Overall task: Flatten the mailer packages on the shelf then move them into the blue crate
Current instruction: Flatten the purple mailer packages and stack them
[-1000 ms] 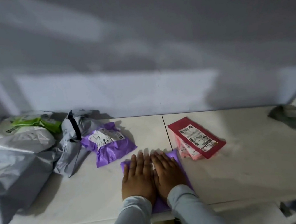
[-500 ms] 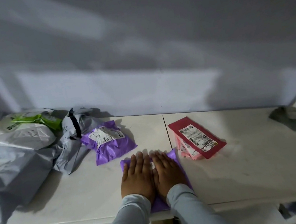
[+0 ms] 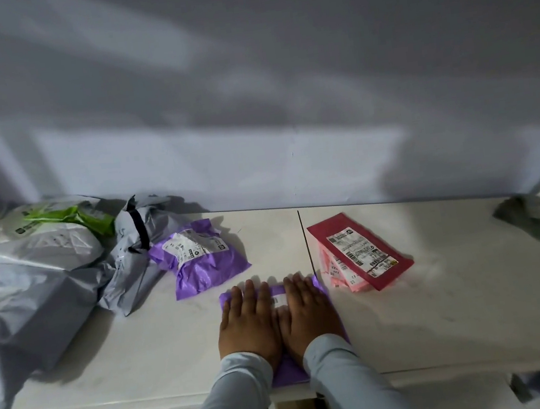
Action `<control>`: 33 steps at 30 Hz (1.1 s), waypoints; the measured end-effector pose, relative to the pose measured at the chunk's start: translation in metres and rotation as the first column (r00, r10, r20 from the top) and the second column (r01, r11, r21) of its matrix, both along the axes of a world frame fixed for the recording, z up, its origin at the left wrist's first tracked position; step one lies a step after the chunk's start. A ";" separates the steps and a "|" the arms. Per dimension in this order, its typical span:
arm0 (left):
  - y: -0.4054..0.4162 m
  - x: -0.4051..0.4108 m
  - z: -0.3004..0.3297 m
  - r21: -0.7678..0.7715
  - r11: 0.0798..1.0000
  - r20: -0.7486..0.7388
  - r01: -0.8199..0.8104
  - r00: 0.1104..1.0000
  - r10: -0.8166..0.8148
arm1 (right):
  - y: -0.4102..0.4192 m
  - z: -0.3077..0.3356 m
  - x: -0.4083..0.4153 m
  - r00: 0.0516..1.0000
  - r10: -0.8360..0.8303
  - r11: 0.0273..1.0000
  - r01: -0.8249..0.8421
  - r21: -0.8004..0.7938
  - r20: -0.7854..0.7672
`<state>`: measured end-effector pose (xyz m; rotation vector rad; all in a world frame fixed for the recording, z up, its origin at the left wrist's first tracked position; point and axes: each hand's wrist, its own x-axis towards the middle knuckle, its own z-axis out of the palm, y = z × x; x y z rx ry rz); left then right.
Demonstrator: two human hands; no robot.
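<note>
A purple mailer [image 3: 290,373] lies flat at the front edge of the white shelf [image 3: 447,311]. My left hand [image 3: 248,324] and my right hand [image 3: 307,312] press down on it side by side, fingers straight, with its white label showing in the gap between them. Behind and to the left sits a second, puffy purple mailer [image 3: 205,257] with a label on top. To the right a dark red mailer [image 3: 360,249] lies on a pink mailer [image 3: 334,273]. The blue crate is out of view.
Several grey and white mailers [image 3: 32,290] are heaped at the left end of the shelf, one with a green strip [image 3: 71,218]. A crumpled grey thing [image 3: 527,215] lies at the far right. A wall stands right behind the shelf.
My hands have slid slightly apart on the purple mailer, uncovering its white label between them. Nothing else has moved.
</note>
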<state>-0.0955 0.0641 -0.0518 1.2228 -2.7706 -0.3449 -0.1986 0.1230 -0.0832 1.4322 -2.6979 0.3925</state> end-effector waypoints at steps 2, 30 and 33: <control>0.000 0.001 -0.002 -0.008 1.000 -0.008 -0.010 1.000 0.010 | -0.001 -0.002 0.001 1.000 -0.014 1.000 0.014 -0.011 0.019; -0.019 0.033 -0.006 0.041 0.996 -0.002 -0.077 0.997 0.077 | -0.002 0.024 0.031 0.999 0.049 0.980 -0.050 0.191 0.006; -0.020 0.033 -0.004 0.057 0.996 0.008 -0.071 0.997 0.070 | -0.003 0.024 0.030 0.997 0.076 0.969 -0.069 0.236 -0.020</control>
